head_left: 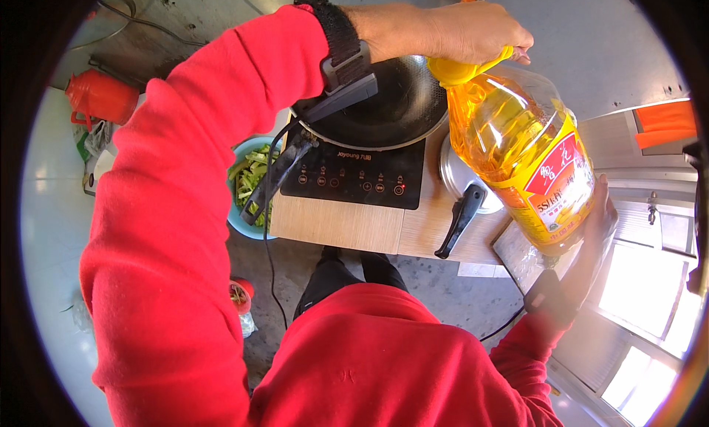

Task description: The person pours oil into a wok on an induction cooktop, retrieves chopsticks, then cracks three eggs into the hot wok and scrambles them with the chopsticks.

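A large clear plastic bottle of golden cooking oil (543,172) is held tilted, its neck toward the wok. My left hand (476,32) is closed round the yellow handle at the bottle's neck. Against the bottle's base lies my right hand (600,209), partly hidden, supporting it from the lower right. The black wok (380,106) sits on a black induction cooker (354,180), just left of the bottle's neck, and my left forearm crosses over part of it. Whether oil is running out cannot be seen, since the mouth is hidden by the left hand and cap.
A silver lid or pan with a black handle (459,224) lies right of the cooker on the wooden table (351,224). At left is a blue bowl (255,230) of cut green vegetables. A red jug (100,96) stands far left. A black cord (269,268) hangs down the front.
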`<state>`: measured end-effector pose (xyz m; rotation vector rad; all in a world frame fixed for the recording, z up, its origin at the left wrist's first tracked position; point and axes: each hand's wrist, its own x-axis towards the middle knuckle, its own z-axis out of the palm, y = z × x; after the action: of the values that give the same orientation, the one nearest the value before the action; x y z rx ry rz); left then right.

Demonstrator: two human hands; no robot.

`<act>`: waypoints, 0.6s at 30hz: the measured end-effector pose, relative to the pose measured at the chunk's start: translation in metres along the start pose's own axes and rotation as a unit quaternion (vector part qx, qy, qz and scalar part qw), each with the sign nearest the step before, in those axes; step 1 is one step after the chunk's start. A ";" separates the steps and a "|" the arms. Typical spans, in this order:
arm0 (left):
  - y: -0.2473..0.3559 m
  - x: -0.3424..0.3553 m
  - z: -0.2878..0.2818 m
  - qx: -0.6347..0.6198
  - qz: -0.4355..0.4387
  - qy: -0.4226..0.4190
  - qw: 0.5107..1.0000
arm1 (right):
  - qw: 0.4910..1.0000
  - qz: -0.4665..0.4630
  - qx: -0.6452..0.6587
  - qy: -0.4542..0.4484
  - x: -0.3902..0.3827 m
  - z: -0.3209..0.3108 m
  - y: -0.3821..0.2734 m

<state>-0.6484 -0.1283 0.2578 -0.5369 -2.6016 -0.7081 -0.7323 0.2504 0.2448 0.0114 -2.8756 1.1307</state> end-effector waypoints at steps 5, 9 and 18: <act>0.000 -0.006 0.002 -0.002 -0.009 0.028 1.000 | 1.000 -0.003 0.007 -0.005 0.002 0.002 -0.014; -0.005 -0.006 0.001 -0.049 -0.032 0.055 0.997 | 0.999 -0.001 0.052 -0.003 0.004 0.008 -0.023; -0.019 -0.009 -0.003 0.009 -0.017 0.047 0.999 | 0.998 0.014 0.062 -0.021 0.013 0.017 -0.034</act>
<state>-0.6489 -0.1471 0.2485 -0.4440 -2.5336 -0.7017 -0.7451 0.2144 0.2565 0.0000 -2.8446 1.3287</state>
